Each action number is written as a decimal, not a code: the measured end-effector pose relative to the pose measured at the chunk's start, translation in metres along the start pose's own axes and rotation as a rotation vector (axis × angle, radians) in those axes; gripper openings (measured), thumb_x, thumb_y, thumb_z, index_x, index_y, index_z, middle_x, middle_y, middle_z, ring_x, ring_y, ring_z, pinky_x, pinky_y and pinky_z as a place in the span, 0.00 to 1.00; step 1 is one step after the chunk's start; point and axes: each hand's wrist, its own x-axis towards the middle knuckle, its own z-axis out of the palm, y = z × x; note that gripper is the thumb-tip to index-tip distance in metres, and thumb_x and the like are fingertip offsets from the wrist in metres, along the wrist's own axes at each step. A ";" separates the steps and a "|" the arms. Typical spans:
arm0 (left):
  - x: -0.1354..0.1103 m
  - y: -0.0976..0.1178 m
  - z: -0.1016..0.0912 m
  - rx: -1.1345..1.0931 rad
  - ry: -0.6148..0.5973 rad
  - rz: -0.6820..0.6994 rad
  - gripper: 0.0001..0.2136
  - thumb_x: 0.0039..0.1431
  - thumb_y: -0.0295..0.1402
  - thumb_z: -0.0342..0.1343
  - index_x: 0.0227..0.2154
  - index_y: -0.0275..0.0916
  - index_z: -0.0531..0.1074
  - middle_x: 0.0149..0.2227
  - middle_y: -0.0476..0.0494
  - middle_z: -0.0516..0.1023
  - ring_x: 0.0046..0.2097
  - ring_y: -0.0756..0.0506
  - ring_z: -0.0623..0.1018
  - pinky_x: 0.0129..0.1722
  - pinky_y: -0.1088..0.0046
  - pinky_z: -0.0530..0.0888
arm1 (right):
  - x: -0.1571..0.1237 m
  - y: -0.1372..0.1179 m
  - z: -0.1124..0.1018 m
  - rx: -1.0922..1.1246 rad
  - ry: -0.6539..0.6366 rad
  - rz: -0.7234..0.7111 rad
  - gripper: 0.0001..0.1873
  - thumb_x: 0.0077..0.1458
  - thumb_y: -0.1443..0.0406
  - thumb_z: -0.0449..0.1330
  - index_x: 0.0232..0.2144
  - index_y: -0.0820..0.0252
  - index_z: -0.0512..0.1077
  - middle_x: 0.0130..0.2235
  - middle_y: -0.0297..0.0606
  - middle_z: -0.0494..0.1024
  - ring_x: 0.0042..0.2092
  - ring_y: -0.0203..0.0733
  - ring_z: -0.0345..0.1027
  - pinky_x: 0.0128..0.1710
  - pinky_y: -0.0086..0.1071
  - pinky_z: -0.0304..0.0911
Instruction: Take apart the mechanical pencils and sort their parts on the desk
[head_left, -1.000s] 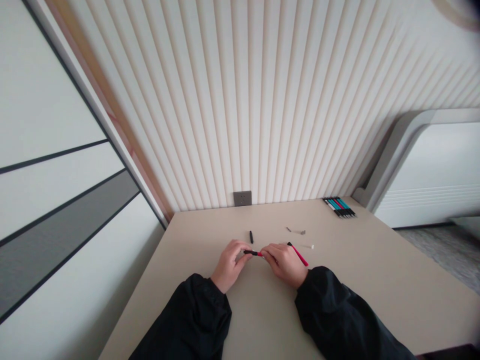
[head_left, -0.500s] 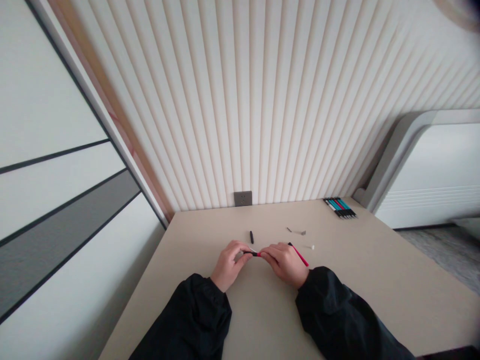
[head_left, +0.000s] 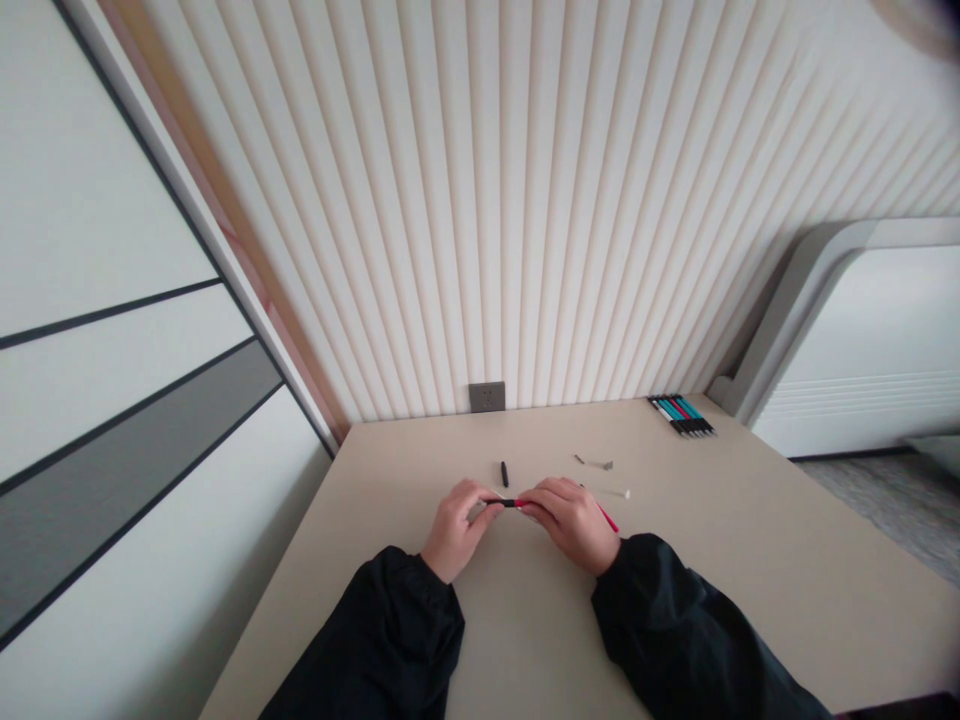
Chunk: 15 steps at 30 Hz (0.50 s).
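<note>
Between my fingertips, low over the table, lies a slim black-and-red pen (head_left: 511, 503), roughly level. My left hand (head_left: 456, 535) pinches its black end, and my right hand (head_left: 574, 525) is closed round the red part. A thin white sliver shows near the left fingertips; I cannot tell what it is. A red pen barrel (head_left: 609, 518) pokes out beyond the right hand, which covers much of it. Just past the hands sits a short black tube (head_left: 505, 474). Farther right are a small dark piece (head_left: 579, 459), a small grey metal-looking piece (head_left: 607, 465) and a tiny white piece (head_left: 627, 493).
A row of several pens (head_left: 681, 415) in teal, red, white and black lies at the back right of the beige table (head_left: 405, 450). Behind it rises a ribbed wall with a dark socket (head_left: 487, 397). A white headboard (head_left: 870, 330) stands to the right.
My right hand has shifted slightly and now hides more of the red barrel beside it. The pen between the hands has risen a touch in view. The loose pieces look unmoved.
</note>
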 end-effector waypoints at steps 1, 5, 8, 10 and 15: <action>0.000 0.000 0.000 -0.002 0.006 0.018 0.07 0.61 0.36 0.54 0.34 0.39 0.73 0.33 0.43 0.76 0.38 0.45 0.75 0.40 0.68 0.72 | -0.001 0.000 0.000 -0.007 -0.005 0.019 0.12 0.64 0.60 0.51 0.39 0.55 0.74 0.34 0.38 0.78 0.35 0.39 0.71 0.38 0.33 0.62; 0.001 0.002 -0.001 -0.012 0.006 0.087 0.06 0.61 0.35 0.55 0.34 0.40 0.73 0.34 0.42 0.77 0.39 0.44 0.75 0.42 0.65 0.72 | -0.003 0.000 0.002 0.013 -0.055 0.073 0.15 0.66 0.61 0.48 0.38 0.55 0.75 0.31 0.36 0.77 0.33 0.37 0.72 0.35 0.29 0.62; 0.001 0.002 -0.001 -0.017 0.008 0.096 0.05 0.60 0.35 0.55 0.34 0.40 0.74 0.34 0.42 0.77 0.39 0.44 0.75 0.42 0.65 0.72 | -0.003 -0.001 0.001 0.031 -0.086 0.082 0.16 0.66 0.61 0.47 0.38 0.55 0.74 0.31 0.36 0.77 0.33 0.37 0.72 0.35 0.28 0.62; 0.001 0.001 -0.002 -0.020 0.021 0.091 0.05 0.60 0.35 0.55 0.34 0.40 0.73 0.34 0.42 0.77 0.39 0.44 0.75 0.41 0.66 0.72 | -0.002 -0.001 -0.001 0.018 -0.080 0.077 0.15 0.66 0.60 0.48 0.39 0.55 0.74 0.32 0.36 0.77 0.33 0.37 0.72 0.36 0.29 0.62; 0.001 -0.002 -0.002 0.003 0.066 0.076 0.05 0.61 0.34 0.55 0.34 0.40 0.73 0.34 0.42 0.77 0.39 0.44 0.75 0.41 0.65 0.73 | 0.001 -0.001 -0.002 -0.035 -0.059 0.006 0.12 0.64 0.59 0.51 0.43 0.55 0.73 0.36 0.39 0.78 0.36 0.40 0.71 0.38 0.33 0.61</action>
